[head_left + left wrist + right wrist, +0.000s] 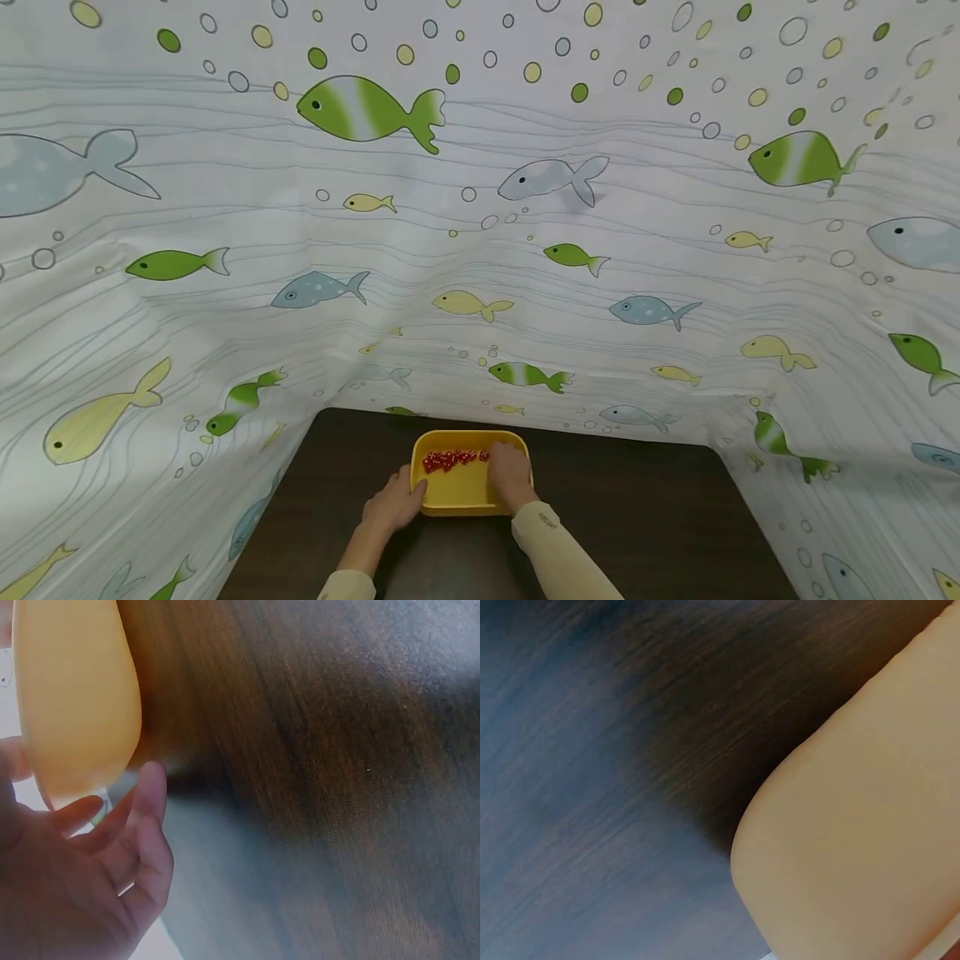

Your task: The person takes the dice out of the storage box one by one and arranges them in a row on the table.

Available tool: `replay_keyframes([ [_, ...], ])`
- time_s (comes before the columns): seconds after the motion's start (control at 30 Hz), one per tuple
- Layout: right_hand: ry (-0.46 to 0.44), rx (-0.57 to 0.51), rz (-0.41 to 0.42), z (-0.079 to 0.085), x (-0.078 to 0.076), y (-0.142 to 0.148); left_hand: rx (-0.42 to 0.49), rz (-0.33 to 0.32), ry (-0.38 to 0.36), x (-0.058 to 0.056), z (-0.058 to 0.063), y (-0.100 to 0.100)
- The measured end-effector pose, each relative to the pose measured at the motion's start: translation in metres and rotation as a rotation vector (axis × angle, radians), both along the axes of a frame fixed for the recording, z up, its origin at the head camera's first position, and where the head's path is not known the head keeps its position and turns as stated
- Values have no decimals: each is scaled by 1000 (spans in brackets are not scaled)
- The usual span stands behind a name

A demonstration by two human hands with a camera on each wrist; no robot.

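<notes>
A shallow yellow tray (pixel 459 510) with rounded corners stands on the dark wooden table, and red dice (pixel 448 460) with white pips lie along its far side. My left hand (pixel 395 500) holds the tray's near left corner, thumb at the rim. In the left wrist view, the fingers of that hand (pixel 90 877) curve beside the tray's outer wall (pixel 79 697). My right hand (pixel 510 475) reaches down into the tray's right side, beside the dice. Its fingertips are hidden, so I cannot tell whether it holds a die. The right wrist view shows mostly the tray's outer wall (pixel 855 825).
The dark wooden table (pixel 637 500) extends to both sides of the tray. A white sheet (pixel 480 242) printed with green, blue and yellow fish surrounds the table at the back and both sides.
</notes>
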State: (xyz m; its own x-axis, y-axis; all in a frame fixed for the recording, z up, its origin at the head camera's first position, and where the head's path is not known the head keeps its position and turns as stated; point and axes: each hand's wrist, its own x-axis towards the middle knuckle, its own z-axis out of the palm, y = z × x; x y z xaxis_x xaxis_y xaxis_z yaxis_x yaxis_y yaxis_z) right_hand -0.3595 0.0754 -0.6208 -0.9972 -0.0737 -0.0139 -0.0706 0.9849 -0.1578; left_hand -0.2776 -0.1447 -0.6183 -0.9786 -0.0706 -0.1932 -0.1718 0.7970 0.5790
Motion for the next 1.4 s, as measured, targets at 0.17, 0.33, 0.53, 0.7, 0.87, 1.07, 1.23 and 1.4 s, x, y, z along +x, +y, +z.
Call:
replay_keyframes([
  [0.17, 10, -13, -9, -5, 6, 1, -24, -10, 28, 3, -6, 1],
  [0.33, -21, -35, -19, -6, 10, 2, -50, 24, 45, 6, -12, 5],
  [0.53, 10, -40, -20, 2, 11, 5, -34, 64, 89, 5, -10, 15],
  [0.7, 44, -46, -1, 9, 10, 5, -91, 97, 140, 4, -9, 22],
  [0.87, 71, -61, 26, 12, 13, 4, -128, 126, 154, 3, -15, 25],
  [1.07, 114, -51, 42, 20, 17, 2, -130, 145, 142, 1, -21, 26],
  [1.23, 119, -73, 18, 28, 13, 0, -115, 148, 143, 1, -21, 26],
  [1.4, 141, -72, -6, 43, 8, 8, -91, 139, 128, -5, -19, 25],
])
